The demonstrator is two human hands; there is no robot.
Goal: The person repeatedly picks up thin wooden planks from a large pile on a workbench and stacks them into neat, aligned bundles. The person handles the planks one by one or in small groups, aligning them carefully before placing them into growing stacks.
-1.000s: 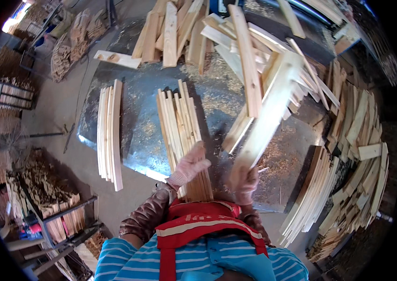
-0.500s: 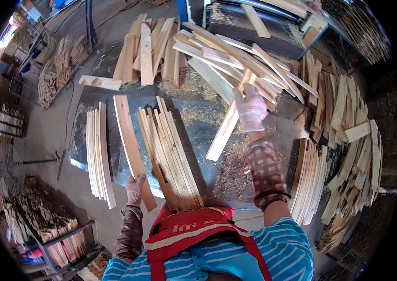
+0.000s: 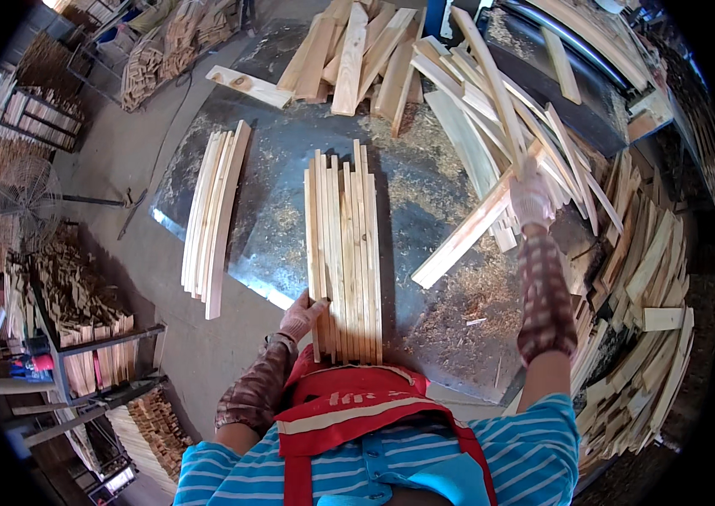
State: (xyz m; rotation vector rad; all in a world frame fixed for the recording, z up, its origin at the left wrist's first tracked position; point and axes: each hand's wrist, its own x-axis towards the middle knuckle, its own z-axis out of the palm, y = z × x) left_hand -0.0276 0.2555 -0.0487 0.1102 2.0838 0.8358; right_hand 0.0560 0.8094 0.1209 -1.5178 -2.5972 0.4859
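Observation:
My left hand [image 3: 303, 314], in a pale work glove, is at the near left edge of an upright-standing row of narrow wooden slats [image 3: 345, 244] in front of my apron. Its fingers close on the leftmost slat. My right hand [image 3: 530, 201], also gloved, reaches far right into a loose heap of boards [image 3: 492, 105]. It is closed round the far end of a pale wooden slat [image 3: 463, 238], which slants toward me across the table; the fingertips are partly blurred.
A second row of slats [image 3: 215, 215] stands at the left of the dark, sawdust-strewn table [image 3: 273, 160]. More boards [image 3: 349, 59] lie at the far edge. At right is a big stack of offcuts [image 3: 636, 337]; a fan [image 3: 26, 202] and loaded racks [image 3: 91, 346] stand left.
The board my left hand held now stands against the left row. That hand has moved right to the middle row. My right hand stays on its slat, and the view has turned left.

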